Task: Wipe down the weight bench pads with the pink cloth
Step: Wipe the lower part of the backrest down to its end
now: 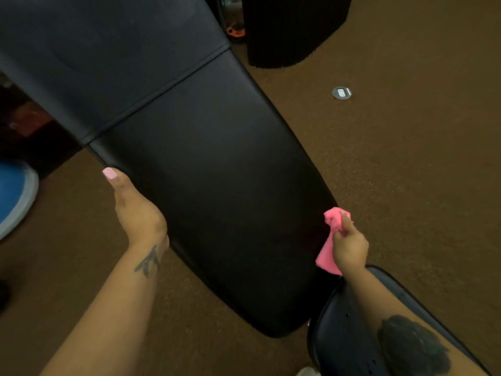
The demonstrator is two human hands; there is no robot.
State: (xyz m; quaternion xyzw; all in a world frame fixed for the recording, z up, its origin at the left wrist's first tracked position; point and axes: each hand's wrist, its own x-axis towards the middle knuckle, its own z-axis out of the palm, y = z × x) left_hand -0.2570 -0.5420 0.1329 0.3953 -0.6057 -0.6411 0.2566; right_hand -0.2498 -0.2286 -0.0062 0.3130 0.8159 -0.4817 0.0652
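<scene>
head view: right hand (349, 245) has the cloth (332, 240) bunched, sitting at the right edge of the long pad (217, 191), near its lower end. the cloth looks to be touching the pad edge or just beside it, can't tell which. left hand (138, 210) lies along the pad's left edge, thumb on top, rest of the fingers hidden under the side, likely steadying it.

step in hand, my guess: wiping the side edge of the long pad. to do it well: flatten the cloth out a bit more so more of it meets the vinyl, press it on and run it along the edge up toward the seam (162, 90), then overlapping passes across the top. upper pad (113, 50) past the seam and the seat pad (344, 340) under the right forearm still need doing, by the look of it.

grip: right fingers closed tight around the cloth, a tail hanging below the fist. left grip mostly flat and loose on the pad edge, holding nothing else.

floor (406, 158) is brown carpet all round.
</scene>
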